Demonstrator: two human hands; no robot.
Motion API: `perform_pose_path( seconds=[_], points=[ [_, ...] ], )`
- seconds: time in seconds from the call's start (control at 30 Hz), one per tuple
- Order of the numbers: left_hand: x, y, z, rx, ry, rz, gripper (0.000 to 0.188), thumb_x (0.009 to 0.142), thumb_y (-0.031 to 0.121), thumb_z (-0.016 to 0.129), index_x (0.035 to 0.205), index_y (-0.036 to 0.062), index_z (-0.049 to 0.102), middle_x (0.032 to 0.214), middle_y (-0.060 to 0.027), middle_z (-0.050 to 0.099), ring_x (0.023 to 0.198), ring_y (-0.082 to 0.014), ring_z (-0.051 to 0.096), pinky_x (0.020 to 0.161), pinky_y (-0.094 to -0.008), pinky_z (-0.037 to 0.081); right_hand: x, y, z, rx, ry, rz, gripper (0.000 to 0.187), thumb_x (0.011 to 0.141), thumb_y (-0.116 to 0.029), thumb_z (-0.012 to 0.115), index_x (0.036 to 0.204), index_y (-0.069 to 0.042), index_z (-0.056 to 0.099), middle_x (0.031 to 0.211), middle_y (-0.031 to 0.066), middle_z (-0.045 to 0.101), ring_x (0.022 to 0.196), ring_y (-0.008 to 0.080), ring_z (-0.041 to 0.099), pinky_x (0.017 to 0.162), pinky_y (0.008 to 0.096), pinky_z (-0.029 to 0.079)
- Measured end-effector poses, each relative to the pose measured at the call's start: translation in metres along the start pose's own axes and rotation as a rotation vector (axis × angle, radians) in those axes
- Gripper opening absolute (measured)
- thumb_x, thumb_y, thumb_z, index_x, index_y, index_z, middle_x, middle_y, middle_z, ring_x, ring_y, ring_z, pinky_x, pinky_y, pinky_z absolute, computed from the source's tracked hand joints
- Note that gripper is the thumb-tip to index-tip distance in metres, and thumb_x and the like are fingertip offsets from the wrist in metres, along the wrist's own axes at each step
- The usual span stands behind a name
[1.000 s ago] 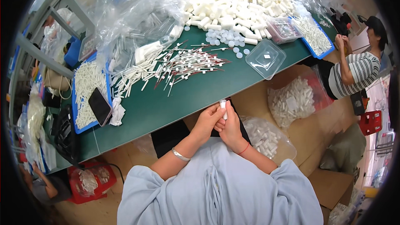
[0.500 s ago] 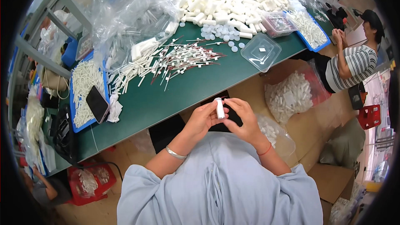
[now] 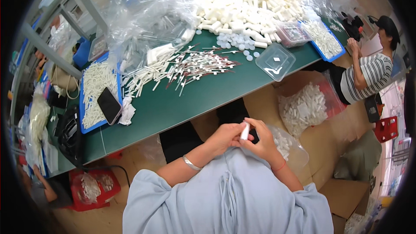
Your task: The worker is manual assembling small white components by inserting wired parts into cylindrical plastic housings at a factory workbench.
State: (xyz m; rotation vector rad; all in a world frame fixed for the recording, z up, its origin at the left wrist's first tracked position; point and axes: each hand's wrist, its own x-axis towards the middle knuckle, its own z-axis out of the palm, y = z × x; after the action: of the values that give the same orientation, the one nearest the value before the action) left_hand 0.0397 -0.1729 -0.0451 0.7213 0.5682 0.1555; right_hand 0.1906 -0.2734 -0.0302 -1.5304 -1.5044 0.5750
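Observation:
Both my hands meet in front of my body, short of the table edge, around a small white cylindrical tube [image 3: 245, 131]. From the left, my left hand [image 3: 226, 137] grips it with thumb and fingers. On the other side my right hand [image 3: 262, 142] pinches the same tube, its index finger bent near the upper end. The fingers hide part of the tube. On the green table [image 3: 173, 117] ahead lie thin brown-and-white sticks [image 3: 199, 67], several round translucent caps [image 3: 236, 41] and a large heap of white cylinders [image 3: 247, 8].
A blue tray [image 3: 81, 108] of short white tubes with a phone [image 3: 109, 105] sits at the left, beside clear plastic bags [image 3: 147, 13]. A clear lid [image 3: 276, 62] lies at the right table edge. Filled bags [image 3: 303, 108] stand at right; a person in stripes [image 3: 366, 76] sits beyond.
My hands have drawn nearer my body and slightly right with the white tube. The right fingers have closed in on it. The whole view has shifted a little.

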Motion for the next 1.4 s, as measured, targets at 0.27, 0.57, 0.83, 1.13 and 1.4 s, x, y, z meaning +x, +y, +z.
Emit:
perform_pose_path(
  seconds=[0.27, 0.57, 0.83, 1.13, 1.4],
  points=[
    [-0.016, 0.044, -0.010, 0.538, 0.260, 0.392, 0.040, 0.095, 0.016, 0.061, 0.131, -0.0009, 0.053, 0.100, -0.0090, 0.070, 0.079, -0.0121, 0.065, 0.073, -0.0254, 0.054, -0.085, 0.103, -0.042, -0.027, 0.170, 0.457, 0.063, 0.072, -0.017, 0.079, 0.127, 0.000, 0.053, 0.115, 0.0161, 0.062, 0.103, 0.0249, 0.061, 0.092, 0.0354, 0.049],
    [-0.053, 0.173, -0.154, 1.617, 1.144, 1.009, 0.018, 0.084, 0.010, 0.066, 0.101, 0.0042, 0.067, 0.094, -0.0134, 0.063, 0.090, -0.0332, 0.059, 0.079, -0.0427, 0.048, -0.133, 0.155, -0.096, -0.536, -0.073, 0.585, 0.060, 0.071, -0.025, 0.082, 0.118, 0.005, 0.059, 0.109, 0.0241, 0.064, 0.099, 0.0371, 0.064, 0.084, 0.0425, 0.051],
    [-0.014, 0.196, -0.193, 1.954, 1.046, 0.980, 0.004, 0.075, 0.009, 0.067, 0.072, 0.0064, 0.066, 0.077, -0.0116, 0.058, 0.082, -0.0304, 0.057, 0.068, -0.0420, 0.048, 0.142, 0.004, -0.054, -0.211, 0.126, -0.088, 0.014, 0.088, -0.005, 0.064, 0.100, 0.001, 0.068, 0.095, 0.0147, 0.067, 0.086, 0.0269, 0.066, 0.075, 0.0344, 0.051],
    [0.017, 0.210, -0.187, 2.059, 1.056, 0.854, 0.005, 0.072, 0.008, 0.065, 0.071, 0.0032, 0.066, 0.081, -0.0129, 0.060, 0.085, -0.0296, 0.060, 0.070, -0.0400, 0.050, 0.310, 0.045, 0.044, -0.544, 0.056, -0.493, 0.010, 0.082, -0.010, 0.066, 0.086, -0.003, 0.073, 0.088, 0.0133, 0.066, 0.089, 0.0309, 0.062, 0.081, 0.0402, 0.048],
    [0.012, 0.209, -0.194, 1.726, 0.978, 0.698, 0.014, 0.080, 0.009, 0.066, 0.092, 0.0011, 0.066, 0.088, -0.0173, 0.062, 0.086, -0.0349, 0.061, 0.076, -0.0439, 0.051, 0.319, 0.065, 0.053, -0.776, -0.048, -0.531, 0.006, 0.080, -0.010, 0.061, 0.078, -0.007, 0.066, 0.080, 0.0089, 0.061, 0.085, 0.0265, 0.059, 0.079, 0.0393, 0.045]
  ],
)
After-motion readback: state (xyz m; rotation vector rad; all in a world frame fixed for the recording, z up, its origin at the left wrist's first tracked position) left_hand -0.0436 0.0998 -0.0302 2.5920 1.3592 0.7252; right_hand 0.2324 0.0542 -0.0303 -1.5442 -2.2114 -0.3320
